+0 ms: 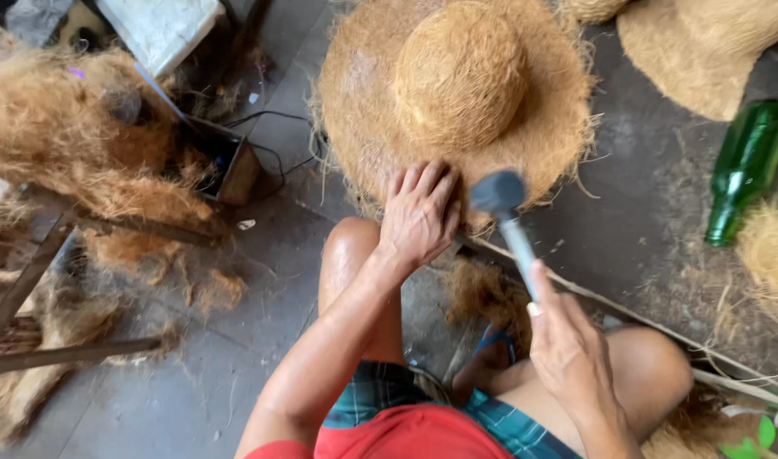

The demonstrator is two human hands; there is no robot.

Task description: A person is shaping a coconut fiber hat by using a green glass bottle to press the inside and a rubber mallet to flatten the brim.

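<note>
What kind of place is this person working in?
Likely a small craft workshop for fibre hats: a coir hat under the left hand, a hammer in the right hand, loose fibre heaps.

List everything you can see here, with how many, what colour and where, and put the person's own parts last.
Fibre hat: one, tan, top centre, on the floor.
More hat pieces: at least two, tan, top right, cut off by the frame.
Bottle: one, green, lying at right.
Loose fibre pile: one, brown, left.
Wooden frame: one, dark, lower left.
Box with cable: one, dark, left of the hat.
Mallet: one, grey, at the brim.
Left hand: pressing the brim.
Right hand: gripping the mallet handle.
</note>
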